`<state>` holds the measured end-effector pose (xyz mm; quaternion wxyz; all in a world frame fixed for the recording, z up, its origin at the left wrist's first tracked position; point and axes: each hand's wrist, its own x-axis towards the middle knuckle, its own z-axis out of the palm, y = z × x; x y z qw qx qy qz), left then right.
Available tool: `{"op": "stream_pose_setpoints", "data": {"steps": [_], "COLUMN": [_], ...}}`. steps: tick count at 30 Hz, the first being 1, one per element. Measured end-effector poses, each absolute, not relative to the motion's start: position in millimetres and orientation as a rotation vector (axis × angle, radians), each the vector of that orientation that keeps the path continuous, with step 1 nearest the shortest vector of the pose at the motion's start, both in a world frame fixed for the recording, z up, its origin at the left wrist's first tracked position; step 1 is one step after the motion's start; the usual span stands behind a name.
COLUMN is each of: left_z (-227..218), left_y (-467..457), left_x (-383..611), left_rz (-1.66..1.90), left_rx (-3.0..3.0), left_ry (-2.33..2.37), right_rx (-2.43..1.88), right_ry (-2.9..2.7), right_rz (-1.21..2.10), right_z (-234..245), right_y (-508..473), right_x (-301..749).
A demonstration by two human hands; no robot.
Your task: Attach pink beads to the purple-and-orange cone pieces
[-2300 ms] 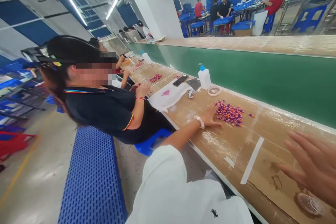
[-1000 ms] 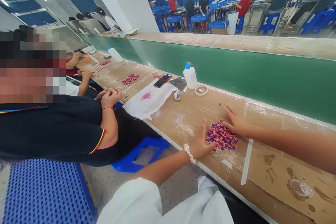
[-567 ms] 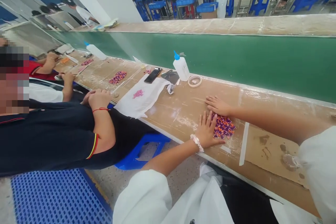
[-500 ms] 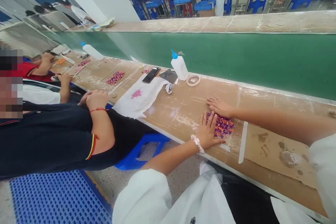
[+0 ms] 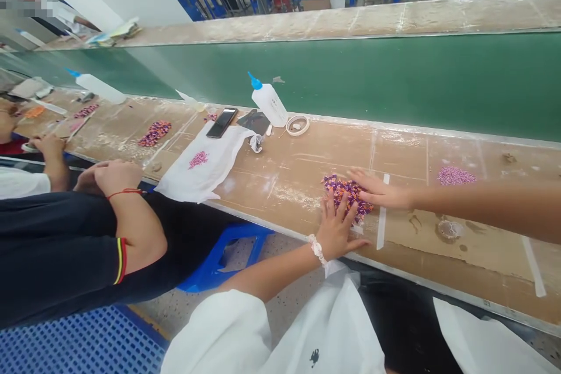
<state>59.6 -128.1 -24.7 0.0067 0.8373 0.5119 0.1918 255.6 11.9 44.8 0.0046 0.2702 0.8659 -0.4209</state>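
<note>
A pile of small purple and orange pieces lies on the brown-covered bench in front of me. My left hand rests with spread fingers on the pile's near side, its fingertips over some of the pieces. From the right, my right hand reaches across the pile's right edge, fingers stretched out and low over the pieces. Neither hand grips anything. Parts of the pile under the fingers are hidden. A strip of whitish tape runs just right of the pile.
A white bottle with blue nozzle, a tape roll and a phone stand or lie farther back. Pink bits sit on a white cloth. Pink beads lie right. A co-worker's hands are at left.
The view has swung right. My right hand has moved from the pile's far side to its right edge. The pile looks more spread; my left hand stays at its near side.
</note>
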Motion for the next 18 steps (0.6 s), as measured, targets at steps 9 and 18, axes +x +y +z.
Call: {"op": "stream_pose_setpoints", "data": {"steps": [9, 18], "left_z": [-3, 4], "left_y": [-105, -93], "left_x": [47, 50], "left_rz": [0.214, 0.235], "left_rx": [2.364, 2.366], "left_ry": [1.71, 1.77], "right_rx": [1.048, 0.423], "right_ry": [3.045, 3.262], "right_rz": [-0.368, 0.687], "right_z": [117, 161], "right_y": [34, 8], "right_x": [364, 395]}}
